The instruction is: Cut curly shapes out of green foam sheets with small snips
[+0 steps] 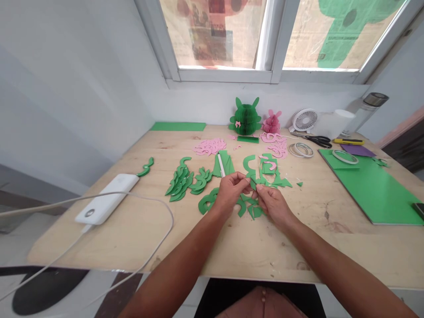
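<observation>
Between my two hands is a small green paper cutout [253, 182]. My left hand [231, 191] pinches its left side with thumb and fingertips. The fingers of my right hand [272, 204] are closed on its lower right side. Around them lie green paper scraps [255, 211] and a curved green piece [249, 163]. Just beyond my left hand, a white pen-like tool [221, 165] rests on folded green paper [228, 160]. Piles of wavy green cutouts [180, 183] are to the left. My fingers partly cover the held piece.
Pink cutouts [210, 146], a green honeycomb paper figure [245, 118] and a smaller pink one [272, 122] are at the back. Scissors [319, 140], tape rolls [303, 150], a yellow cutter [348, 141] and green sheets [374, 190] lie right. A cabled white power bank [107, 198] sits left.
</observation>
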